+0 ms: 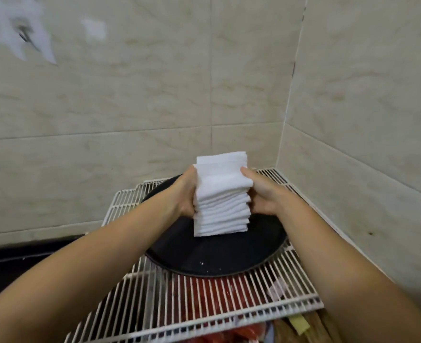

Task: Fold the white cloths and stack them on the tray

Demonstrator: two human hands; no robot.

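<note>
A tall stack of folded white cloths stands on a round black tray. My left hand presses against the stack's left side and my right hand presses against its right side, so the stack is squeezed between both palms. The right thumb lies on the upper cloths. The stack leans a little, with the top cloths set back from the lower ones. The fingers behind the stack are hidden.
The tray rests on a white wire rack set in the corner of two beige tiled walls. Red items and a wooden piece lie below the rack. A dark counter lies to the left.
</note>
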